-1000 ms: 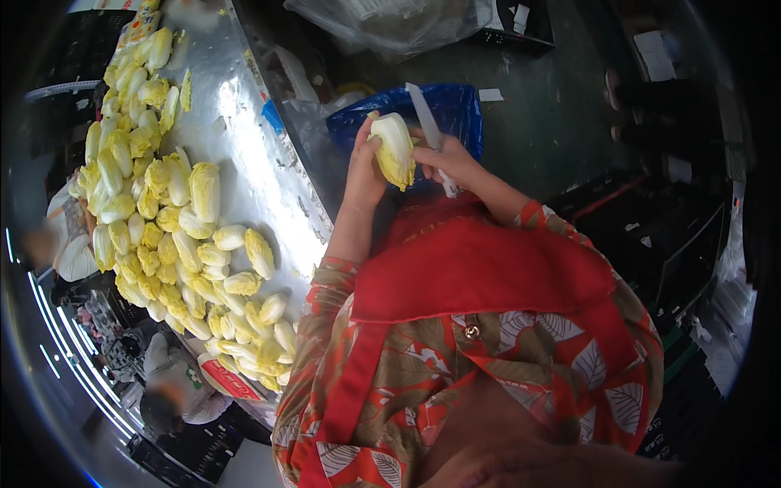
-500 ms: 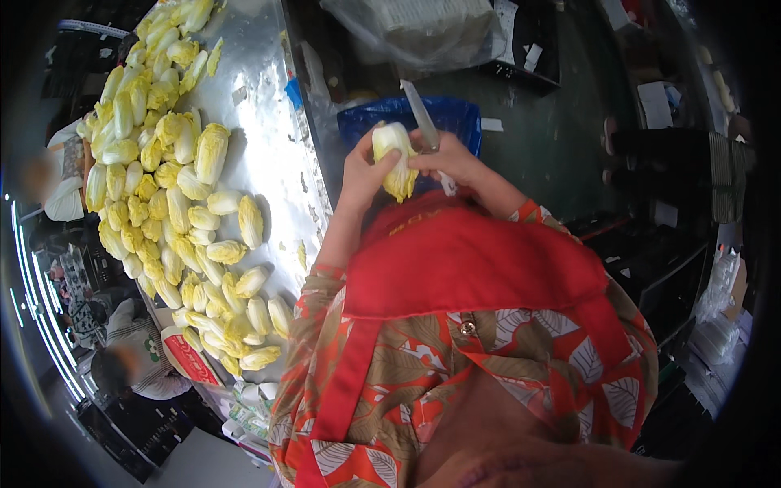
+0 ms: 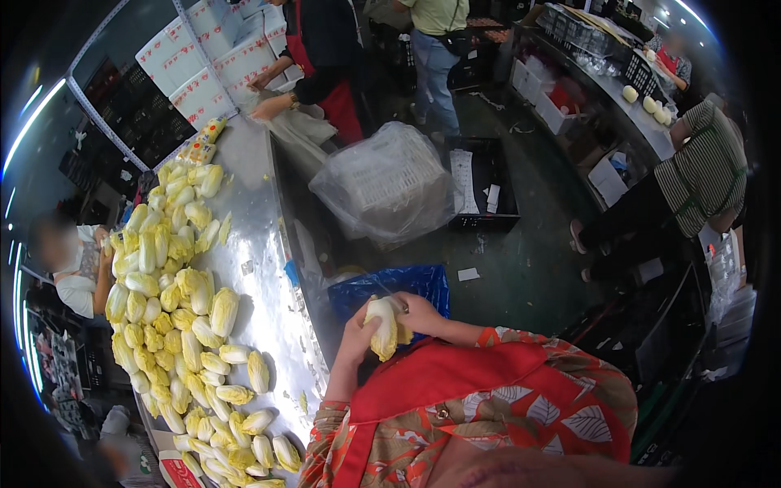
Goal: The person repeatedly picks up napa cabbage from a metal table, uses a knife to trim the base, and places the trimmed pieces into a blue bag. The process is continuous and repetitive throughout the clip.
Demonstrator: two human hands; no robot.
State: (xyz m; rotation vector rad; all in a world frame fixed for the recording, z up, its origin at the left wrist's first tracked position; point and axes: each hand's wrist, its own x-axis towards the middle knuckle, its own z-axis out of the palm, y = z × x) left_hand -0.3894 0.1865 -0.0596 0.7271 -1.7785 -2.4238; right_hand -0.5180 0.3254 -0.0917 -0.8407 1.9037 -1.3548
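Note:
A small napa cabbage (image 3: 381, 332), white at its base and yellow at its leafy end, is held in front of my red apron. My left hand (image 3: 355, 340) is closed round its left side. Against the cabbage's other side, my right hand (image 3: 425, 315) is closed on a knife (image 3: 397, 304); the blade lies close to the white base and shows only in part, its handle hidden by the fingers. Below the hands, a container lined with a blue plastic bag (image 3: 423, 281) stands beside the metal table (image 3: 277, 342).
Many napa cabbages (image 3: 191, 346) lie heaped along the table's left. Ahead are a plastic-wrapped crate (image 3: 386, 175) and a black crate (image 3: 488, 213) on the floor. White boxes (image 3: 199, 61) are stacked at the far left. Several other people work around, one in striped clothing (image 3: 704, 175) at right.
My view has tilted up, showing more of the room ahead. The knife, earlier raised clear with its blade pointing up, is now down against the cabbage, mostly hidden.

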